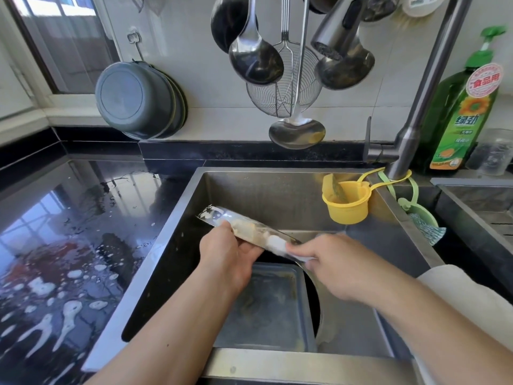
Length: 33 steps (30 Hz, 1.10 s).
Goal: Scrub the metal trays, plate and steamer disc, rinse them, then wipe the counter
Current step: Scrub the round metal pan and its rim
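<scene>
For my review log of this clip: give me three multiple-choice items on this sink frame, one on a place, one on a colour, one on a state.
1. Where does the rectangular metal tray lie?
A. in the sink basin
B. on the counter
C. hanging on the wall

2. What colour is the small cup hung at the faucet?
A. red
B. yellow
C. blue

3. What state is the black counter in?
A. dry
B. covered by a cloth
C. wet with suds

Answers: 1 A, it sits on the basin floor under the left hand; 2 B, its plastic is yellow; 3 C, white foam patches and water show.
</scene>
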### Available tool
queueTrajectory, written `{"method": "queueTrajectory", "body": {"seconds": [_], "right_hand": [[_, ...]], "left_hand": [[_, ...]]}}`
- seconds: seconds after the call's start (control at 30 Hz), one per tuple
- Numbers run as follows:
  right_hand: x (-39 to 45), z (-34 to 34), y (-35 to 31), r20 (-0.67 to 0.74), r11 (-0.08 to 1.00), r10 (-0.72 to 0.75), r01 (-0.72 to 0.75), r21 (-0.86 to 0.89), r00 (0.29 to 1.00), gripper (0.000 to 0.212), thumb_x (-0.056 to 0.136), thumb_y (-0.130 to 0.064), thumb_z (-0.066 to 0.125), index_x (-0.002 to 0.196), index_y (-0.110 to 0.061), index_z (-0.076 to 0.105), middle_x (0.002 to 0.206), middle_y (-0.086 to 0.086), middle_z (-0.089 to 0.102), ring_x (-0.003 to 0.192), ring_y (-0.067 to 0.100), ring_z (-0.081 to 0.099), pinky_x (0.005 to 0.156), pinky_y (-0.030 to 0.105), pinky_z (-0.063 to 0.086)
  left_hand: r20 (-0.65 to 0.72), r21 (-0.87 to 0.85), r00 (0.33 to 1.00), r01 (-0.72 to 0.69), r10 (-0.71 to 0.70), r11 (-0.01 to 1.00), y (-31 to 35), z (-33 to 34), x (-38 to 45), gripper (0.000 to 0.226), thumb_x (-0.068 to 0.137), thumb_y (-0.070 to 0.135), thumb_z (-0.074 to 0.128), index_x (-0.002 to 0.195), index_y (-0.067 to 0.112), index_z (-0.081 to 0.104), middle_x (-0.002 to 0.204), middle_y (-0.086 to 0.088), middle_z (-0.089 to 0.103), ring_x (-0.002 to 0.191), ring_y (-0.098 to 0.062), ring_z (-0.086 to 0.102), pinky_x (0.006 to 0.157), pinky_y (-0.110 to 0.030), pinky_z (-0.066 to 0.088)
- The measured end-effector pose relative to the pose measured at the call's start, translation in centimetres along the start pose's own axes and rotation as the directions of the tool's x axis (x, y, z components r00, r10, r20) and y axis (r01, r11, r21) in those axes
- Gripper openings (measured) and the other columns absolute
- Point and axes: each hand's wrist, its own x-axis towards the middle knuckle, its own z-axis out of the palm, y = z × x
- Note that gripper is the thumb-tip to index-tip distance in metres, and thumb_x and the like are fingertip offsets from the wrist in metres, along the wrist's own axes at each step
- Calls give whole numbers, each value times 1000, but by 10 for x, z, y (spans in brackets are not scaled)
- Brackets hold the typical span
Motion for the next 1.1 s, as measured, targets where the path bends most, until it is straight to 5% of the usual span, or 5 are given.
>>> {"method": "queueTrajectory", "body": {"seconds": [0.17, 0.33, 0.57, 0.8, 1.1], "right_hand": [[10, 16, -21, -106, 975, -125, 142, 169, 987, 55, 104, -23, 51, 142, -62, 41, 126, -4, 62, 103, 19, 61, 80, 30, 49], [5, -2, 12, -76, 993, -31, 39, 107, 997, 52, 104, -21, 52, 141, -57, 47, 93, -14, 44, 94, 15, 51, 80, 30, 43], [4, 9, -17, -129, 957, -156, 182, 227, 979, 55, 103, -22, 54, 144, -57, 43, 92, -9, 43, 88, 11, 51, 73, 23, 39], [4, -7, -2, -74, 966, -47, 64, 249, 996, 70, 101, -7, 54, 149, -56, 36, 100, -3, 42, 83, 11, 46, 74, 19, 40], [1, -6, 5, -57, 826, 125, -72, 559, 991, 28, 97, -13, 64, 114, -34, 75, 82, 2, 75, 52, 15, 64, 53, 27, 53]], "left_hand": [[33, 0, 999, -10, 10, 1000, 0, -1, -5, 25, 111, 7, 37, 105, -9, 56, 106, -27, 66, 90, -40, 71, 79, -53, 58], [24, -198, 999, 29, -25, 980, 12, 1, 1, 21, 110, 15, 46, 118, -4, 52, 108, -23, 63, 92, -37, 69, 91, -52, 55], [27, -142, 1000, 15, -12, 990, 4, -1, 4, 20, 107, 2, 42, 115, -11, 55, 117, -31, 65, 93, -37, 71, 65, -47, 61], [141, -9, 989, 45, -43, 999, 2, 7, -13, 23, 107, 1, 40, 107, -11, 59, 95, -27, 74, 94, -38, 74, 82, -49, 60], [5, -104, 999, -36, 37, 994, 10, 3, -6, 22, 110, 11, 40, 106, -3, 57, 102, -26, 69, 98, -37, 70, 82, -58, 59]]}}
